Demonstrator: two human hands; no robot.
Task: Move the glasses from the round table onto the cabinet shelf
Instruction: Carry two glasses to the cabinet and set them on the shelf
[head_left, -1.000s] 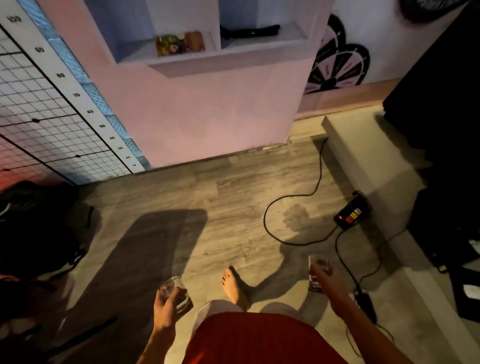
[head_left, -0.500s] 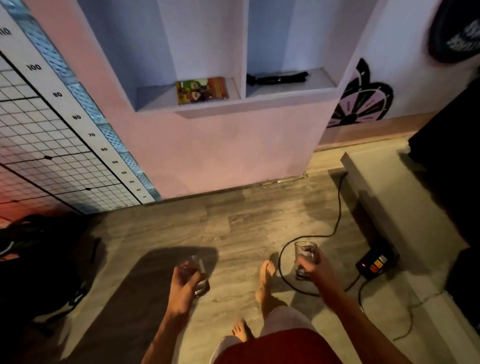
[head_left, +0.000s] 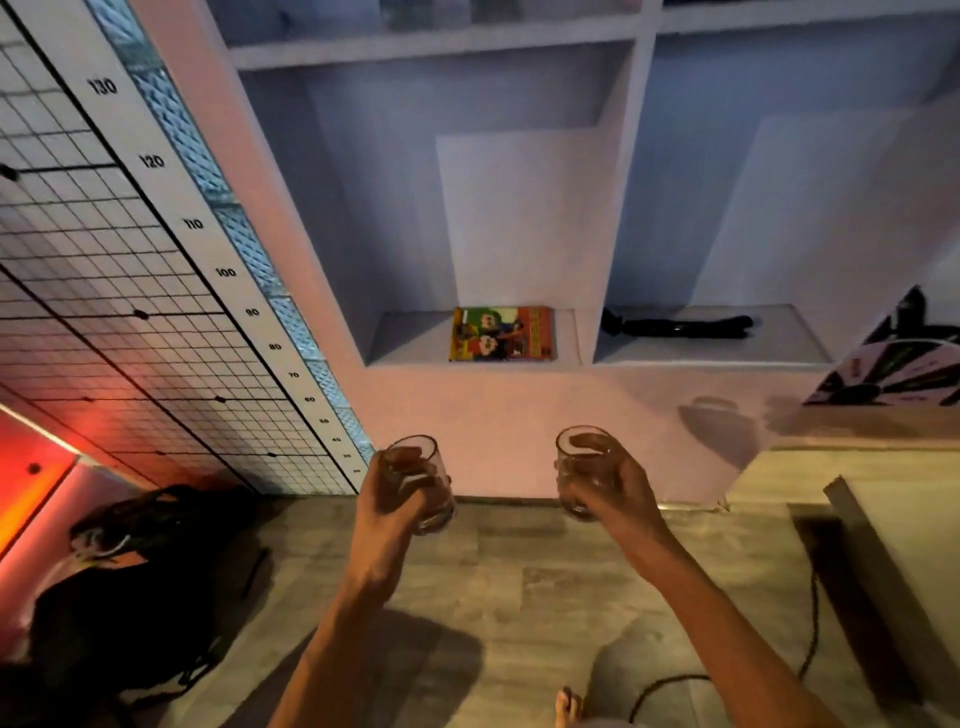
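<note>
Glasses (head_left: 415, 480), clear, one per hand (head_left: 395, 499)

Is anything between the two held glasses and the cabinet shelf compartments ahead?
Nothing visible. The left hand and right hand each hold a glass below the shelf. A colourful book and a black object occupy part of the compartments.

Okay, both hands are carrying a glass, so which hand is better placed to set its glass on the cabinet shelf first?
Probably the left hand. Its glass is raised below the shelf compartment that has bare space beside the colourful book. The right hand lines up nearer the divider.
</note>
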